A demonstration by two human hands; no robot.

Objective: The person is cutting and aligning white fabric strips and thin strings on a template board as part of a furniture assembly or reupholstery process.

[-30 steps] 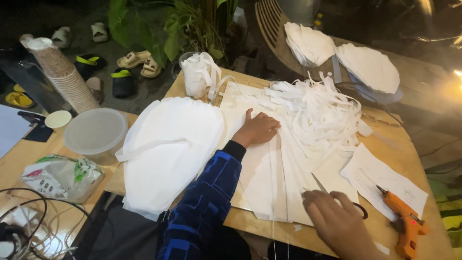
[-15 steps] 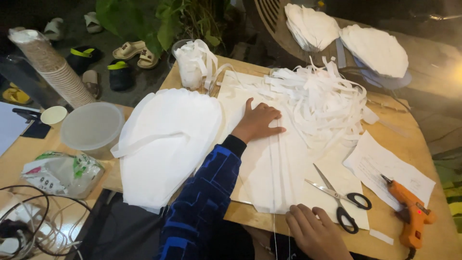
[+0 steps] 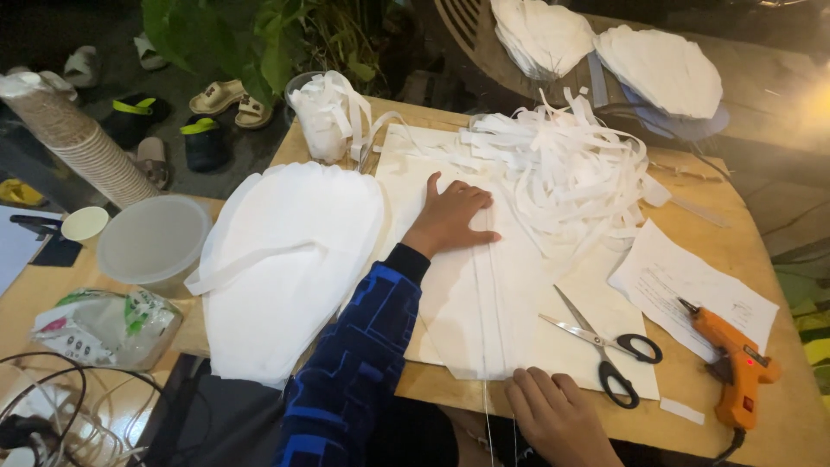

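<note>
In the head view, the left hand (image 3: 451, 217) is lying flat and unclenched, fingers spread, pressing down the white sheet (image 3: 484, 285) spread over the middle of the wooden table (image 3: 761, 251), while the right hand (image 3: 560, 417) is resting at the sheet's near edge beside a thin strip (image 3: 488, 294) running along it; its fingers are grasping nothing that I can make out. To do this well, the left palm is best staying firmly planted so the sheet is not sliding, and the right hand is best drawing the strip straight toward the body rather than sideways, so it is not tearing crooked. Counting: one pair of scissors (image 3: 605, 346) lying open just right of the sheet, one orange glue gun (image 3: 731, 363), one printed paper (image 3: 692, 290), one heap of cut white strips (image 3: 562, 164), one clear container (image 3: 154, 244), one stack of paper cups (image 3: 73, 143).
</note>
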